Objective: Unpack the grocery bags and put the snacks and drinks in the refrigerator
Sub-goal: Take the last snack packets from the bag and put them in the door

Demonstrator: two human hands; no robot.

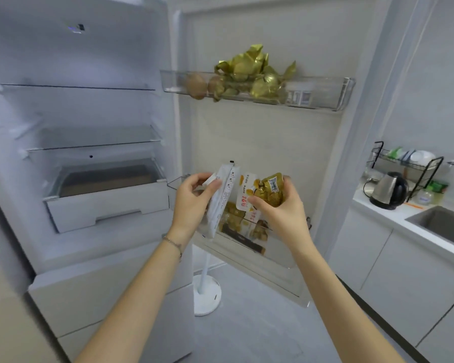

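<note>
The refrigerator stands open, its white door point(260, 137) swung to the right. My left hand point(192, 203) grips a white snack packet point(222, 197) held upright in front of the lower door bin point(278, 250). My right hand point(281, 213) holds a gold foil snack packet point(271, 189) and a white and orange packet point(244, 192) just above that bin. More gold and white packets point(244, 224) lie inside the bin. The upper door shelf point(325, 95) carries a heap of gold foil snacks point(249, 72).
Inside the refrigerator are glass shelves point(79, 87) and a white drawer point(108, 205). A white fan stand point(206, 292) sits on the floor below the door. To the right, a counter point(388, 213) has a kettle point(388, 189), dish rack point(406, 163) and sink point(446, 224).
</note>
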